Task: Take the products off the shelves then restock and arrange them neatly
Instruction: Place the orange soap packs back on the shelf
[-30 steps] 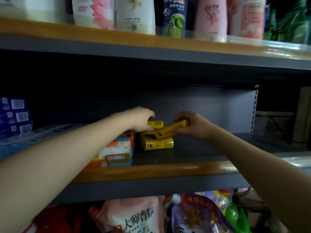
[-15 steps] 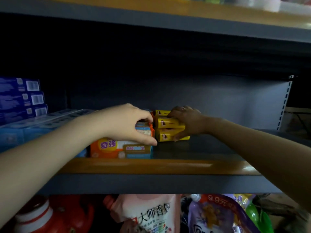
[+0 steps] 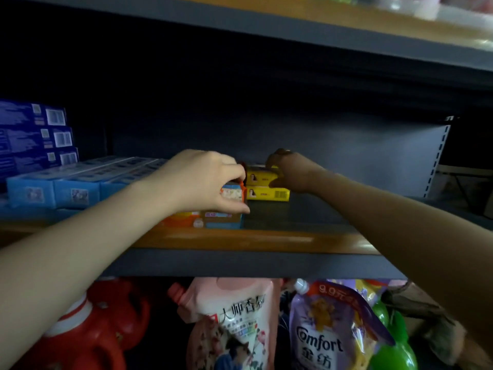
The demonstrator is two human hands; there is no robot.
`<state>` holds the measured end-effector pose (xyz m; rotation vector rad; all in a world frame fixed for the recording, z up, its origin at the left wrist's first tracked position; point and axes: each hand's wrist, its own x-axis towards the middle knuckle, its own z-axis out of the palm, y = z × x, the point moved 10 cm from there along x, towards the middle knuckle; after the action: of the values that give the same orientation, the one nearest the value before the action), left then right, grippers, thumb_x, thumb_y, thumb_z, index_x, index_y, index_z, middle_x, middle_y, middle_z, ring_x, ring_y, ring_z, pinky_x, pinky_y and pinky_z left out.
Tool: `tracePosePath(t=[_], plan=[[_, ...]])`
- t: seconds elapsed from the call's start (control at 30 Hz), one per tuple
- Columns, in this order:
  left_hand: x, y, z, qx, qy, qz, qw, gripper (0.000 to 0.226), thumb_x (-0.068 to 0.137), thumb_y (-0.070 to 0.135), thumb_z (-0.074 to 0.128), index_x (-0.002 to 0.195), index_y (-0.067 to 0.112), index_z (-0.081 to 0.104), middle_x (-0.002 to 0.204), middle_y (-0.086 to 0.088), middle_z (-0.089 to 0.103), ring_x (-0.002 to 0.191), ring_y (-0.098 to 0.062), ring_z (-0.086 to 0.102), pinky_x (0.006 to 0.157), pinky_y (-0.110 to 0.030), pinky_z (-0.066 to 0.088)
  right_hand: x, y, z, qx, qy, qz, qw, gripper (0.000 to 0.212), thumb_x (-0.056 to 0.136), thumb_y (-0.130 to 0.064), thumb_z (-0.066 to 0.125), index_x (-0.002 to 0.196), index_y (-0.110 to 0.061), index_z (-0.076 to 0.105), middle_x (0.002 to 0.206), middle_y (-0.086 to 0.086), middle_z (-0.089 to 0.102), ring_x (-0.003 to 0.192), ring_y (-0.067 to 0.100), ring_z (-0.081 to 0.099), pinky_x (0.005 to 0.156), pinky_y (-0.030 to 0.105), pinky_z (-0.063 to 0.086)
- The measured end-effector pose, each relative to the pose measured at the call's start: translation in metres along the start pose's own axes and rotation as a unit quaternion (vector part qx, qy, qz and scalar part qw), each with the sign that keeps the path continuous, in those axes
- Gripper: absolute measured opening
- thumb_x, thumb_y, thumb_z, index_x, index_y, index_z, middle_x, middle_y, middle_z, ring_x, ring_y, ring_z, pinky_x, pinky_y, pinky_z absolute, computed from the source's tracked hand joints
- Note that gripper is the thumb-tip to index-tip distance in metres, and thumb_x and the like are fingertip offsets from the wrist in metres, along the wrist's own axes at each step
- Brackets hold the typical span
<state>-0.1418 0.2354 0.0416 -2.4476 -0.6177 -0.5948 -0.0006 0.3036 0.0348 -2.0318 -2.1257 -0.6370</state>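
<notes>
Yellow cardboard soap boxes (image 3: 267, 186): stacked two high on the grey metal shelf (image 3: 293, 212), just right of the orange-and-blue soap boxes (image 3: 221, 206).
Left hand (image 3: 202, 182): your fingers curl over the orange-and-blue stack, thumb pressing its front corner.
Right hand (image 3: 290, 172): your fingers pinch the upper yellow box at its right end.
Step in hand: restocking; squaring the two stacks.
Next move: press both stacks flush together, edges aligned, then release.

Glossy packs on a matt metal shelf (image 3: 306, 209)

Past both hands, yellow cartons (image 3: 266, 194) look like printed card; below the arms, shiny plastic pouches (image 3: 328, 332); the shelf's front strip (image 3: 240, 240) shows polished wood
</notes>
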Motion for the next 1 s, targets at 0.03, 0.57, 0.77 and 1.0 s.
tracePosePath(t=[0.03, 0.57, 0.77, 1.0], plan=[[-0.003, 0.006, -0.006, 0.005, 0.031, 0.018, 0.999, 0.061, 0.079, 0.065, 0.046, 0.121, 0.022, 0.057, 0.115, 0.004, 0.059, 0.104, -0.018, 0.056, 0.075, -0.032, 0.048, -0.011, -0.003, -0.012, 0.02, 0.03, -0.01, 0.999, 0.042, 0.084, -0.029, 0.065, 0.122, -0.014, 0.054, 0.124, 0.01, 0.054, 0.108, 0.027, 0.054, 0.09, 0.032, 0.045], [-0.107, 0.232, 0.068, -0.306, 0.067, 0.116, 0.943, 0.029, 0.083, 0.03, 0.05, 0.094, 0.011, 0.069, 0.091, -0.004, 0.067, 0.083, -0.022, 0.063, 0.063, -0.032, 0.054, -0.315, -0.032, 0.026, 0.182, -0.056, -0.01, 0.982, 0.015, 0.086, -0.023, 0.06, 0.095, -0.015, 0.068, 0.066, -0.017, 0.054, 0.066, 0.005, 0.054, 0.06, 0.01, 0.036], [-0.157, 0.314, 0.183, -0.375, -0.26, -0.038, 0.889, 0.065, 0.079, 0.065, 0.053, 0.13, 0.028, 0.042, 0.127, 0.011, 0.042, 0.118, -0.01, 0.043, 0.087, -0.027, 0.04, -0.384, -0.038, 0.1, 0.173, -0.176, 0.016, 0.969, 0.014, 0.091, -0.027, 0.057, 0.103, -0.024, 0.064, 0.094, -0.008, 0.065, 0.076, 0.006, 0.051, 0.072, 0.03, 0.047], [-0.175, 0.315, 0.21, -0.397, -0.304, -0.168, 0.85, 0.059, 0.075, 0.057, 0.066, 0.119, 0.021, 0.049, 0.116, 0.004, 0.048, 0.109, -0.016, 0.05, 0.085, -0.031, 0.044, -0.393, -0.05, 0.103, 0.175, -0.141, 0.028, 0.974, 0.015, 0.091, -0.021, 0.052, 0.103, -0.021, 0.062, 0.1, 0.001, 0.065, 0.09, 0.02, 0.06, 0.075, 0.038, 0.05]])
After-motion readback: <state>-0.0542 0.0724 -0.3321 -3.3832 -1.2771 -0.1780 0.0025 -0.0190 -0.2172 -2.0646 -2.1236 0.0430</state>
